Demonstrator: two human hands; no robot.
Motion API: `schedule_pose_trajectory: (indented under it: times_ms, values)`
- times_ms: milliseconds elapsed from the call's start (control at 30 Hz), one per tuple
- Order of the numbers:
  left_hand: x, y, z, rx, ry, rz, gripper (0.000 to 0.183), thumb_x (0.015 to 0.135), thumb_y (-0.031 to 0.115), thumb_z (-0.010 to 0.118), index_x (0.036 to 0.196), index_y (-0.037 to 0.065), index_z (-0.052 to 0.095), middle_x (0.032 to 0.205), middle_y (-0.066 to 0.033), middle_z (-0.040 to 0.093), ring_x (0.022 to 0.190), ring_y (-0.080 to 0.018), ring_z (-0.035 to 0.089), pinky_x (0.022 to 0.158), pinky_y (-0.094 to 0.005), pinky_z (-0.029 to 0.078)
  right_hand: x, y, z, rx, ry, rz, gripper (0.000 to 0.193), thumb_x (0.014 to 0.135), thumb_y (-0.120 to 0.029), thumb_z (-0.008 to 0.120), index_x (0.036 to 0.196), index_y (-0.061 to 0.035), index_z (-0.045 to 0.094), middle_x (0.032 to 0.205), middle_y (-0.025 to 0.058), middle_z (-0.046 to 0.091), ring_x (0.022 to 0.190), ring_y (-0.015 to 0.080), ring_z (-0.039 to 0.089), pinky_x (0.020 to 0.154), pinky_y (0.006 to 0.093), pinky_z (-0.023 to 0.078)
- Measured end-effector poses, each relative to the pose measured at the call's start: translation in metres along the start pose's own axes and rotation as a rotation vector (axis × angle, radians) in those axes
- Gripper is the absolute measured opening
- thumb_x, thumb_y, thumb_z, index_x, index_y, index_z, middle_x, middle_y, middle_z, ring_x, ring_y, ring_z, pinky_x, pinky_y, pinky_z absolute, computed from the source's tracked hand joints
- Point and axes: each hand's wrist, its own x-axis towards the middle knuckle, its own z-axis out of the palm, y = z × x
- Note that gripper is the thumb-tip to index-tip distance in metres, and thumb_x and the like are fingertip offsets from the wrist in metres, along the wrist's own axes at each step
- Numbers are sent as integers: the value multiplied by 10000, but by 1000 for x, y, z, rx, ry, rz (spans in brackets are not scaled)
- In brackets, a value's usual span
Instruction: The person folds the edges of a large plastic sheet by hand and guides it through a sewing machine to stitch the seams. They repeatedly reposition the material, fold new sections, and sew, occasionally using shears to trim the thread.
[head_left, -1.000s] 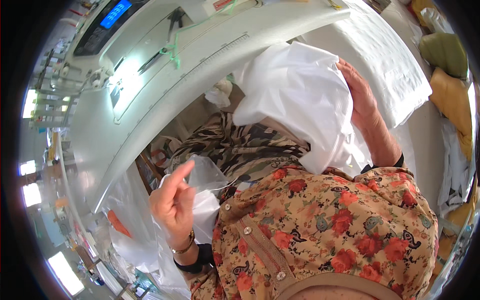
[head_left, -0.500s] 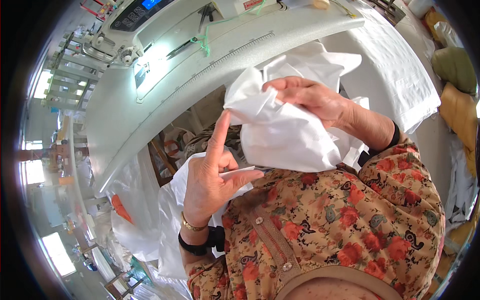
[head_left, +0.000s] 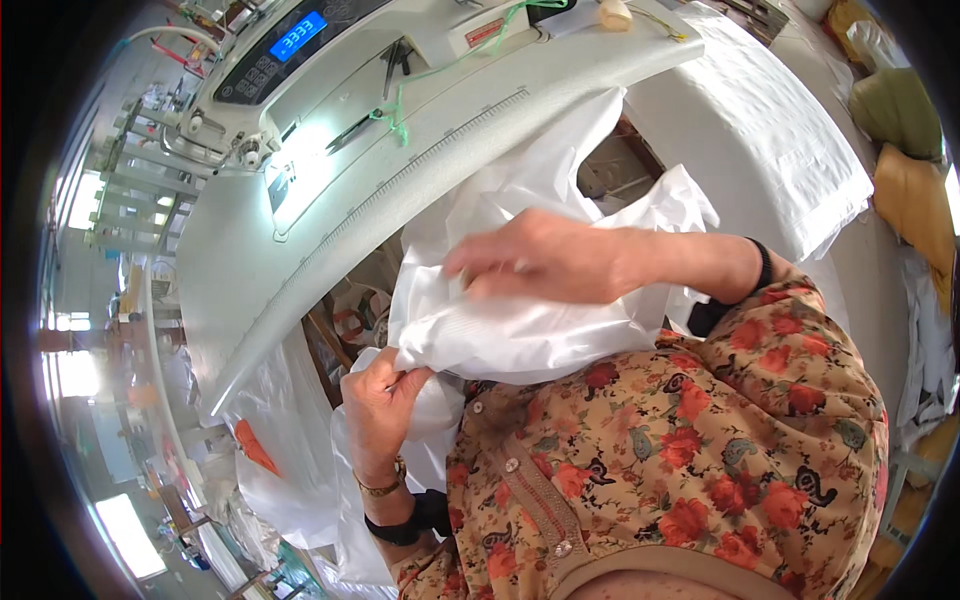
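Observation:
A piece of white, slightly shiny fabric (head_left: 510,335) lies gathered over my lap and rises in folds toward the table edge. My left hand (head_left: 382,400) pinches its left corner between thumb and fingers. Across the top of the cloth reaches my right hand (head_left: 560,255), its fingers pointing left and smeared by motion. Whether those fingers grip the fabric cannot be made out. More white cloth (head_left: 360,480) hangs below and beside my left wrist.
Ahead stands a sewing machine (head_left: 235,100) with a lit needle area on a pale table (head_left: 400,190) with a ruler edge. Tweezers (head_left: 355,130) and green thread (head_left: 400,130) lie on it. Stacked white fabric (head_left: 770,130) is at the right, with bundled cloth (head_left: 910,210) beyond.
My left hand has moved down and closed from a pointing pose onto the fabric corner. My right hand has come down and left across the cloth, which is now spread lower.

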Motion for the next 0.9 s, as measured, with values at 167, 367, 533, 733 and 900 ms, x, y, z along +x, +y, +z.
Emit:
schedule_pose_trajectory:
  times_ms: [167, 367, 533, 733, 900]
  values:
    - [-8, -39, -4, -229, 40, -89, 191, 826, 88, 728, 963, -29, 665, 717, -56, 677, 642, -54, 545, 595, -235, 453, -50, 39, -49, -128, 428, 230, 221, 961, -93, 524, 1147, -7, 607, 1045, 109, 674, 1009, 190, 628, 896, 335, 492]
    - [-3, -63, -10, -265, 76, -166, 167, 844, 49, 711, 972, -52, 674, 799, -21, 706, 715, -34, 563, 648, -216, 465, -119, 81, -69, -356, 490, 426, 312, 971, -251, 541, 1145, -5, 620, 1078, 100, 660, 1020, 173, 606, 923, 309, 448]
    - [-5, -61, -13, -169, 112, -68, 179, 831, 28, 719, 983, -52, 668, 816, -21, 699, 737, -38, 561, 654, -219, 466, -152, 89, -68, -375, 913, 499, 423, 939, -393, 583, 1008, 19, 652, 852, 89, 658, 826, 150, 628, 777, 292, 491]
    - [-6, -55, -16, -170, 108, -121, 183, 824, 41, 733, 966, -54, 668, 793, -15, 681, 731, -47, 556, 650, -228, 469, -169, 68, -41, 471, 683, 660, 562, 938, -546, 506, 1002, -3, 636, 852, 89, 662, 741, 177, 669, 690, 308, 561]
    - [-17, -50, -28, -44, 135, -24, 203, 817, 97, 738, 931, -58, 671, 731, -17, 659, 661, -54, 542, 608, -228, 458, -132, 69, -19, 1093, 712, 559, 524, 954, -472, 514, 1193, -9, 570, 1033, 115, 668, 898, 211, 679, 769, 382, 579]
